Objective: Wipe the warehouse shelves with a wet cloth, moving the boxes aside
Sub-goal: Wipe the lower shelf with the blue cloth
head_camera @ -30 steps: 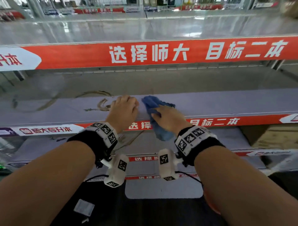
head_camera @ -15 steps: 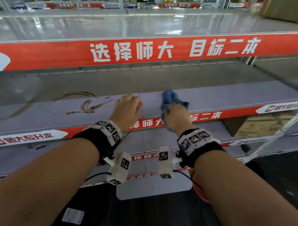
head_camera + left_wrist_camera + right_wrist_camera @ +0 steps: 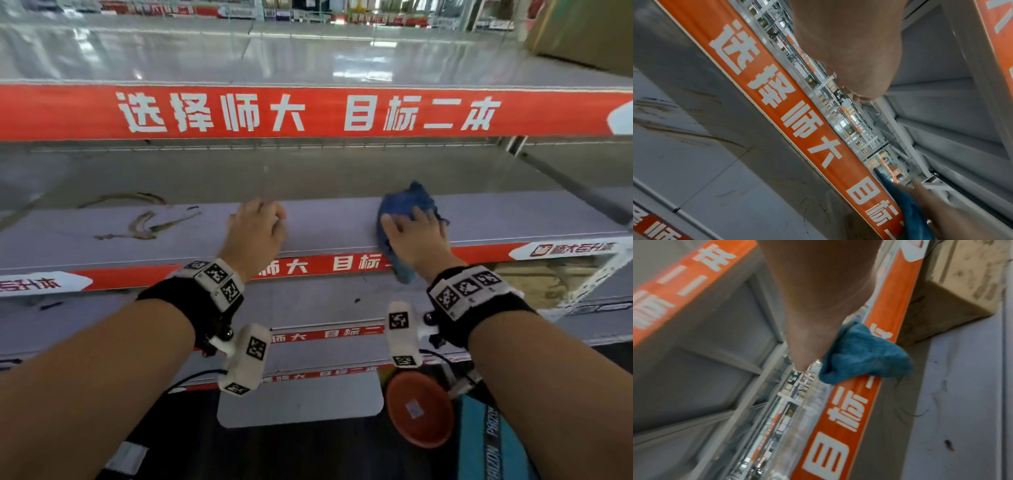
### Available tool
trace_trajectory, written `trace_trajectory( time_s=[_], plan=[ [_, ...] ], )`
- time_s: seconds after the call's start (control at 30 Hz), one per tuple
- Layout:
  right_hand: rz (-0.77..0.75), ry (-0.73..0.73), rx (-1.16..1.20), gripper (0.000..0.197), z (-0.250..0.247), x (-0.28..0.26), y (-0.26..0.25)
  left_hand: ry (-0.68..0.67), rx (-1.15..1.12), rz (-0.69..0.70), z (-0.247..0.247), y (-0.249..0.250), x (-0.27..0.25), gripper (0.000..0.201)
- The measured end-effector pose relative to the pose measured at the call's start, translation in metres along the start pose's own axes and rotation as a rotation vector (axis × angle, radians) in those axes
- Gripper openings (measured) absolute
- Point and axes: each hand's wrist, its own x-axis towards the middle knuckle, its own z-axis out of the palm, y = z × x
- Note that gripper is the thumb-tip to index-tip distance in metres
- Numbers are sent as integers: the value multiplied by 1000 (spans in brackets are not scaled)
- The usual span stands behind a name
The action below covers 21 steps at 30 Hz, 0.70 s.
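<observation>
Cloth (image 3: 406,205): blue, bunched, lying on the grey shelf (image 3: 325,222) near its front edge, one corner hanging down over the red strip (image 3: 479,251). Placed so, presumably, that the wet face drags along the shelf top and catches the lip as well.

Right hand (image 3: 416,236): flat on top of the cloth, fingers spread and fairly straight, pressing rather than pinching; grip apart. The palm load likely keeps the cloth in full contact during the stroke.

Left hand (image 3: 255,229): resting on the same shelf, well left of the cloth, fingers curled under and holding nothing; grip together. Probably a brace for balance.

Smears (image 3: 150,224): brownish streaks on the shelf farther left, seemingly not yet wiped.

Box (image 3: 534,277): brown cardboard on the shelf below, at right, clear of the wiping path.

Writing: upper banner (image 3: 308,113) reads 选择师大 目标二本, white on red. The strip under the hands shows 师大 目标 before the cloth covers it. Other labels too blurred to read.

Orange disc (image 3: 419,407): at bottom, purpose unclear.
</observation>
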Motion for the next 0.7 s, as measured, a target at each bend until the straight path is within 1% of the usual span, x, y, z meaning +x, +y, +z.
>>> trace_trajectory(
  time_s=[0.03, 0.07, 0.17, 0.2, 0.33, 0.43, 0.53, 0.57, 0.63, 0.67, 0.7],
  plan=[
    [-28, -70, -11, 55, 8, 4, 3, 9, 7, -17, -2, -2, -3, 40],
    [-50, -93, -29, 54, 15, 7, 3, 21, 19, -32, -4, -5, -7, 38],
    [-45, -86, -50, 54, 23, 4, -16, 66, 70, -74, -11, -19, -18, 22],
    [-64, -88, -72, 55, 23, 2, -26, 76, 89, -90, -13, -25, -21, 20],
    [-207, -99, -122, 53, 31, 2, -68, 100, 139, -153, -26, -56, -31, 19],
    [-346, -121, -96, 50, 42, -15, -114, 110, 179, -187, -36, -80, -37, 18],
    [-421, -126, 9, 43, 53, -39, -171, 138, 186, -193, -47, -102, -42, 17],
    [-446, -131, 22, 43, 58, -46, -191, 138, 188, -192, -51, -109, -43, 17],
    [-533, -139, 21, 53, 69, -60, -230, 127, 217, -174, -62, -126, -46, 18],
    [-559, -130, 19, 54, 72, -64, -242, 125, 242, -163, -66, -133, -46, 19],
    [-540, -122, 19, 50, 72, -68, -250, 126, 262, -155, -70, -140, -47, 22]
  ],
)
